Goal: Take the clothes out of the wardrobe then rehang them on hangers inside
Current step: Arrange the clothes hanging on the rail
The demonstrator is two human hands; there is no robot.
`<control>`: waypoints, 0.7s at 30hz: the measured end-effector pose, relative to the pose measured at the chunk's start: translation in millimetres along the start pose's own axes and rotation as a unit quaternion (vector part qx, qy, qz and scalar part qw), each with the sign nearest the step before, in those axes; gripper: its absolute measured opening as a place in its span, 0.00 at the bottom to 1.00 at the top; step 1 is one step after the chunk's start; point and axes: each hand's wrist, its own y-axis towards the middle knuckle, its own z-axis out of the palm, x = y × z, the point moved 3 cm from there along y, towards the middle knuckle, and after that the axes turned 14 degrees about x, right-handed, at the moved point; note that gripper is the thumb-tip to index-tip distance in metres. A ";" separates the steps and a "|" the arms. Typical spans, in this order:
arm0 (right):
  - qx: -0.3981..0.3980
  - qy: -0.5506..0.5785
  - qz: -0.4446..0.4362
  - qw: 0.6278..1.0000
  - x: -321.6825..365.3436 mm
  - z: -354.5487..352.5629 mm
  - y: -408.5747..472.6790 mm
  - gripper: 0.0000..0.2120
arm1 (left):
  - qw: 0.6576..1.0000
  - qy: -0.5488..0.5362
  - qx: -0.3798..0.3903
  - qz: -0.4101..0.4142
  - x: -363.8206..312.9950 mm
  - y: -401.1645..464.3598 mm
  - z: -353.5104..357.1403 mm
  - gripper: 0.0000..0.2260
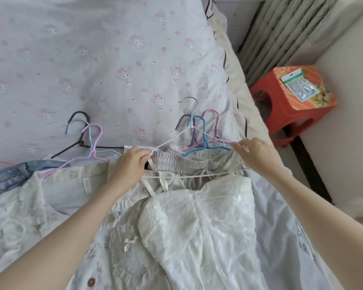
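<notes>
White lace dress (197,222) being lain on bed (92,49), white hanger (189,174) being pinched by left hand (128,164) and right hand (254,151), coloured hangers (199,130) being crowded behind.

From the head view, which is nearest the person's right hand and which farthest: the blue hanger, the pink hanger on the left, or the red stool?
Measured from the right hand:
1. Blue hanger, just to the hand's left in the pile of hangers beside it.
2. Red stool, on the floor off the bed's right edge, up and to the right.
3. Pink hanger, across the bed, beyond the left hand.
</notes>
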 end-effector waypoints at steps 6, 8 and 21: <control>-0.033 0.148 -0.012 0.988 -14.1 -8.8 -57.8 0.13 | 0.998 -0.047 -0.010 0.041 -32.3 -29.1 -27.3 0.10; -0.051 0.180 -0.016 0.982 -20.7 -22.2 -79.3 0.13 | 0.996 -0.030 -0.026 0.075 -50.1 -38.7 -37.3 0.10; -0.318 0.202 0.038 0.926 -108.7 -133.2 -359.4 0.17 | 0.946 -0.005 -0.117 0.304 -276.1 -161.1 -49.6 0.02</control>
